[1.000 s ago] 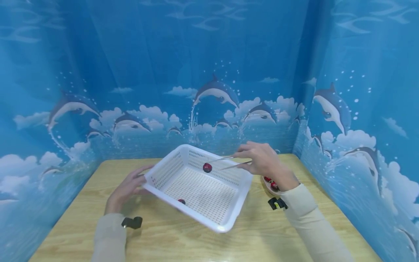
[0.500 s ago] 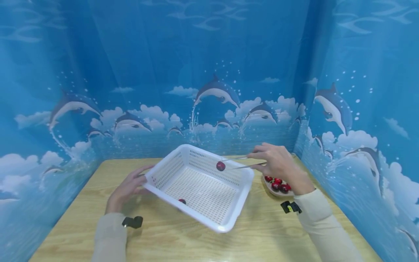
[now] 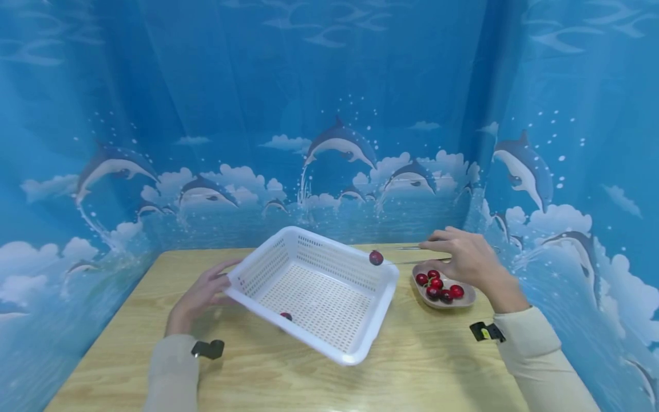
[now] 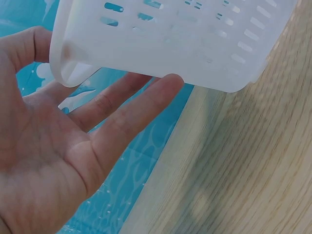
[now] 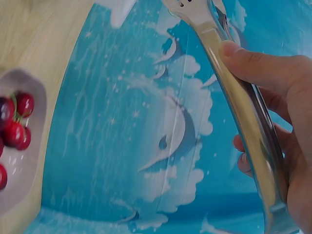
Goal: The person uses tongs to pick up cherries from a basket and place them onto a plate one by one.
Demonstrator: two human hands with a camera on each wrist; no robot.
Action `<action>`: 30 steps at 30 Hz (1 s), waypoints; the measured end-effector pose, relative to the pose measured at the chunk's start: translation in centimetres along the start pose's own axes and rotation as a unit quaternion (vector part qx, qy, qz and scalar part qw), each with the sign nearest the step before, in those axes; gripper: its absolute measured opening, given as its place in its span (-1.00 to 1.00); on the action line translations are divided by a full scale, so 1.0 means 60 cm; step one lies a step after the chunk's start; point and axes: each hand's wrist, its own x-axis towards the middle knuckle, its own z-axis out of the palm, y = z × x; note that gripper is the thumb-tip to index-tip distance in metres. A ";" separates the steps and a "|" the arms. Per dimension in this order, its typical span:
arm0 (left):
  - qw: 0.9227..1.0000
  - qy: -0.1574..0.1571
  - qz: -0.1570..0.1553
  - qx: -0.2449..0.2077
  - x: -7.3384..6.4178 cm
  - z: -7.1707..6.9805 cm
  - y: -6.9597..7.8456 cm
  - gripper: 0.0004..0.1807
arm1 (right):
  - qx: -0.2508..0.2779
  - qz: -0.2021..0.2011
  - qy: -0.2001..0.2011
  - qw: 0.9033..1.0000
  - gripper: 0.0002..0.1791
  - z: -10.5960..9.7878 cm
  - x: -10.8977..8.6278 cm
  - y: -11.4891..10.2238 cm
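Observation:
My left hand holds the white perforated plastic basket by its left end. The basket is tilted; in the left wrist view, fingers reach beneath its wall. One dark red cherry lies inside, partly hidden by the near rim. My right hand grips metal tongs. At the tongs' tips is another cherry, above the basket's far right rim. Below and left of the right hand stands a small pale dish with several cherries in it.
A light wooden table carries the basket and the dish. Blue dolphin-printed curtain stands close behind the table and along both sides.
My right hand has moved right with the tongs and cherry, from over the basket's middle to its right rim. More of the dish shows now. The left hand and basket have stayed put.

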 end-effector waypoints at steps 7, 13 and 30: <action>1.000 0.003 -0.005 0.001 -0.001 -0.001 0.002 -0.31 | -0.018 0.006 0.002 1.000 -0.59 -0.012 -0.032 0.032; 1.000 0.006 -0.004 0.007 -0.003 0.000 0.004 -0.31 | -0.011 0.036 -0.029 0.999 -0.57 -0.018 -0.060 0.054; 1.000 0.005 -0.006 0.006 -0.004 -0.001 0.003 -0.31 | -0.009 0.095 -0.076 0.993 -0.58 -0.013 -0.119 0.113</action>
